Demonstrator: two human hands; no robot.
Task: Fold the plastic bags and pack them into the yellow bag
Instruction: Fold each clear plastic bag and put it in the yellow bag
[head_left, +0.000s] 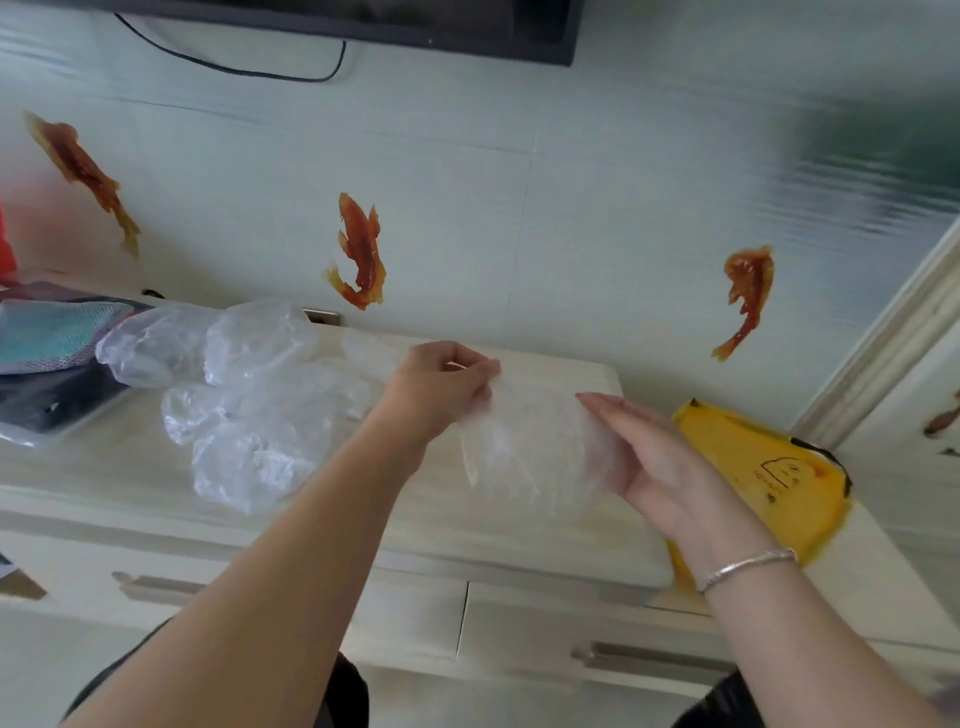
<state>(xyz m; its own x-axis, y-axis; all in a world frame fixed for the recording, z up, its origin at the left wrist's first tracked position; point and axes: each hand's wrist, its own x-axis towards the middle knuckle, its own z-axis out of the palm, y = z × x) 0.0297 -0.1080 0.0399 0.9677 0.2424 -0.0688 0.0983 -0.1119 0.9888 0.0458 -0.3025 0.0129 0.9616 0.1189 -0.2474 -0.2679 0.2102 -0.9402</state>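
Note:
A clear plastic bag (524, 447) hangs just above the cabinet top, held between both hands. My left hand (441, 384) pinches its upper left corner with closed fingers. My right hand (644, 452) lies flat and open-fingered against the bag's right side, palm toward it. A loose pile of several more clear plastic bags (244, 395) rests on the cabinet top to the left. The yellow bag (769, 478) lies flat at the right end of the cabinet, partly behind my right wrist.
The pale wooden cabinet (441, 525) has drawers with metal handles below its front edge. Folded dark and teal cloth items (47, 358) sit at the far left. The wall behind carries orange fish stickers; a doorframe stands at the right.

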